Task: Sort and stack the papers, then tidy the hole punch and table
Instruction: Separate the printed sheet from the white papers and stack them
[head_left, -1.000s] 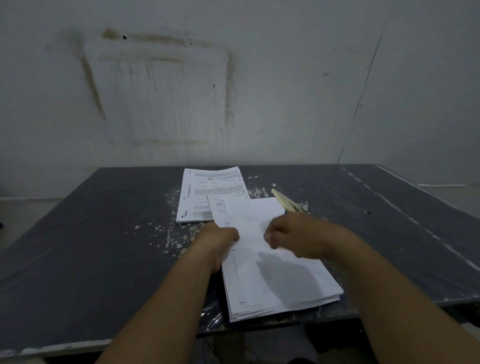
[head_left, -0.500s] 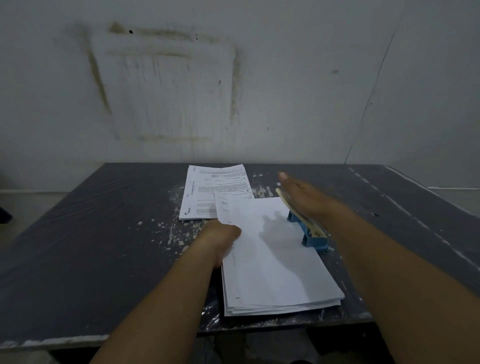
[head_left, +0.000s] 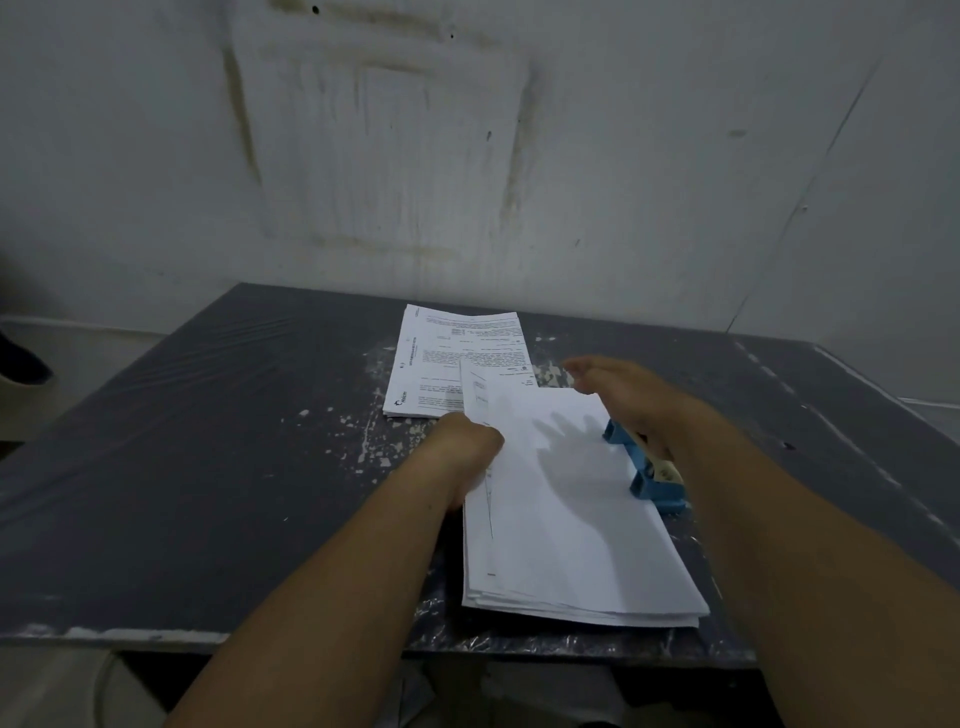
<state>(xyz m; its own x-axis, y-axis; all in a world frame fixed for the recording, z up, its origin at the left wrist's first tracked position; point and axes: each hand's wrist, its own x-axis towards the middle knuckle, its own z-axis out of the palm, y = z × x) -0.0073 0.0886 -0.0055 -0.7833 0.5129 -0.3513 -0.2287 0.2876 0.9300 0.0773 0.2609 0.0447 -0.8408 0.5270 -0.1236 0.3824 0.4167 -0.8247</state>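
A thick stack of white papers (head_left: 576, 525) lies near the front edge of the dark table (head_left: 208, 467). My left hand (head_left: 462, 447) is curled on the stack's left edge, its fingers under or against the sheets. A second, smaller pile of printed papers (head_left: 457, 353) lies behind it, partly overlapped. A blue hole punch (head_left: 649, 478) with a pale lever stands at the stack's right edge. My right hand (head_left: 628, 389) hovers flat with fingers spread, just above and behind the punch, holding nothing.
White paint flecks (head_left: 363, 441) spatter the table left of the papers. A stained white wall (head_left: 415, 156) rises directly behind the table. A pale strip (head_left: 831, 431) runs along the table's right side. A dark object (head_left: 21, 364) shows at the far left.
My right hand left the top of the stack, opened and moved back and right over the hole punch, which is now uncovered. My left hand stayed on the stack's left edge.
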